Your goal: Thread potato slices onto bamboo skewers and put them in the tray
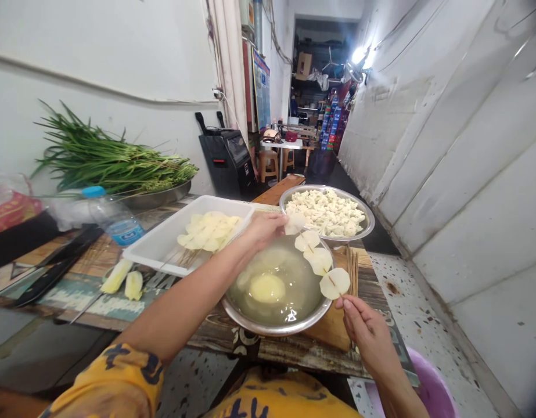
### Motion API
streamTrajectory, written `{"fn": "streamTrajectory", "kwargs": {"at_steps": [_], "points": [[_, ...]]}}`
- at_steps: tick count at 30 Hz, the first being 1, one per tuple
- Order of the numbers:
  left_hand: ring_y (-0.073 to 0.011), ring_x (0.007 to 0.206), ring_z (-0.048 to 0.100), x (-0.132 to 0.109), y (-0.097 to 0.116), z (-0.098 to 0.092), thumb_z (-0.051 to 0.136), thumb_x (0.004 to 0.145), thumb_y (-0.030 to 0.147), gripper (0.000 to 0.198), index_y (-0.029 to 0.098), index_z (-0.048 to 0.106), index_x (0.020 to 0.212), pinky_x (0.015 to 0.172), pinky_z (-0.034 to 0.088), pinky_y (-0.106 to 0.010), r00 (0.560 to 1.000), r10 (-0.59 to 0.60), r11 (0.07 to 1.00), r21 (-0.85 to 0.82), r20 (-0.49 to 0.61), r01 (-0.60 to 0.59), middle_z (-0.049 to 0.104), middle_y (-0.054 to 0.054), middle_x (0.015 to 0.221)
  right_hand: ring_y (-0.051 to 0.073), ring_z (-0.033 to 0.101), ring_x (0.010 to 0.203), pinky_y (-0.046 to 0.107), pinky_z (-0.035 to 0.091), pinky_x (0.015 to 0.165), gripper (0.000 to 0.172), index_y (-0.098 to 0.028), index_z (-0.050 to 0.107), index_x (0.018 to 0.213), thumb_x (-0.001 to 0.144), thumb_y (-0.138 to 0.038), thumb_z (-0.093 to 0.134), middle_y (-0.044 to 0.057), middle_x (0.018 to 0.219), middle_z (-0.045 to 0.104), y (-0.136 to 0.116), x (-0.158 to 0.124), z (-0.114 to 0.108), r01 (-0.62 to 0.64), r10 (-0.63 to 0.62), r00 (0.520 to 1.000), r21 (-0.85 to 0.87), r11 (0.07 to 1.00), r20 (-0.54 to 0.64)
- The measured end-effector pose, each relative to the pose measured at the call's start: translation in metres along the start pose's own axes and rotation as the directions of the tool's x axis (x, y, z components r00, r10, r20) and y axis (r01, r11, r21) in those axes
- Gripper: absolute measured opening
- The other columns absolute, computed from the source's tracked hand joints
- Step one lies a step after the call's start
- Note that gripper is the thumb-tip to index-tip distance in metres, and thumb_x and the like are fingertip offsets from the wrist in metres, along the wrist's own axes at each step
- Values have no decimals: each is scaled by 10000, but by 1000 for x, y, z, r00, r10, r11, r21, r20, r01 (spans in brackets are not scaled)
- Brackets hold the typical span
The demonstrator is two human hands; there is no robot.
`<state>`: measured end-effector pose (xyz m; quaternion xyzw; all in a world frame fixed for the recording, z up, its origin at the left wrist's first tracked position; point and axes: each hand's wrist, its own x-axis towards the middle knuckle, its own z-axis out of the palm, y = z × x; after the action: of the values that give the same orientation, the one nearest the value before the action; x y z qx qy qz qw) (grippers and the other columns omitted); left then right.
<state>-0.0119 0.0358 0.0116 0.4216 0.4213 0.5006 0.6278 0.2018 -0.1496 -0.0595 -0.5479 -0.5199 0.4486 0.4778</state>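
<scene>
My right hand [367, 331] pinches the lower end of a thin wooden skewer threaded with several pale potato slices [319, 260]. At the skewer's far end, my left hand [268, 227] has its fingers closed on the topmost potato slice [295, 223]. The skewer slants over the right side of a metal bowl [276, 330] of cloudy water, where a larger yellow potato piece [268, 288] and further slices sit. Behind my left forearm, a white plastic tray [152, 253] holds a pile of skewered slices [209, 231].
A metal basin [369, 223] of cauliflower florets stands beyond the bowl. Bare skewers [353, 270] lie at the right. On the left are a knife [54, 267], a water bottle [113, 217], cut vegetable pieces [117, 276] and long green leafy stalks [111, 157]. A purple tub [431, 386] stands below.
</scene>
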Motion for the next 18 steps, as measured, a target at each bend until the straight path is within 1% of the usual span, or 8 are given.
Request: {"fn": "streamTrajectory", "kwargs": {"at_steps": [3,6,8,11,13,15,18], "points": [[-79,494,501,0,0,1,696,631,167,85,102,640,630,492,367,-214,999,3,1000,-23,-33,-4,595,-17,559,95,211,436,228,138,425,289,-186,535,906,874,-461,454,-90,496,211,-2,0,0,8,-8,1000,0,1000,16],[-92,525,529,-2,2,3,659,667,138,48,99,636,651,500,383,-213,1000,-21,998,-59,-16,20,608,-31,586,95,212,442,227,146,431,286,-184,529,900,872,-460,459,-89,504,220,-1,0,0,7,-8,999,13,1000,31],[-99,545,544,-4,6,5,623,695,107,22,94,640,694,495,387,-211,997,-80,992,-98,12,81,621,-44,624,93,206,440,224,145,431,284,-186,524,885,865,-463,470,-91,503,220,1,0,0,0,-2,999,45,999,41],[-105,559,553,-7,11,7,566,737,79,71,95,635,730,480,392,-210,978,-201,969,-135,48,206,631,-54,665,88,187,435,220,131,426,272,-188,516,857,858,-458,484,-96,498,209,5,1,-1,-29,22,998,122,992,63],[-107,566,558,-8,14,7,538,761,79,101,99,632,733,495,408,-212,966,-250,956,-140,61,257,632,-55,667,86,175,435,220,121,422,262,-188,510,842,858,-449,490,-98,498,204,6,2,-1,-42,31,997,162,986,71],[-104,562,555,-8,14,7,524,776,84,119,100,630,723,509,419,-213,964,-257,955,-138,68,264,629,-52,656,85,170,437,219,117,421,258,-189,505,832,860,-444,491,-97,501,203,6,2,1,-41,28,997,185,982,70],[-99,563,557,-6,11,6,529,776,82,116,100,623,711,527,430,-211,973,-215,967,-121,87,224,626,-47,651,84,166,437,219,113,420,265,-188,501,820,861,-449,488,-96,503,201,4,3,4,-36,24,998,201,979,62]]}}
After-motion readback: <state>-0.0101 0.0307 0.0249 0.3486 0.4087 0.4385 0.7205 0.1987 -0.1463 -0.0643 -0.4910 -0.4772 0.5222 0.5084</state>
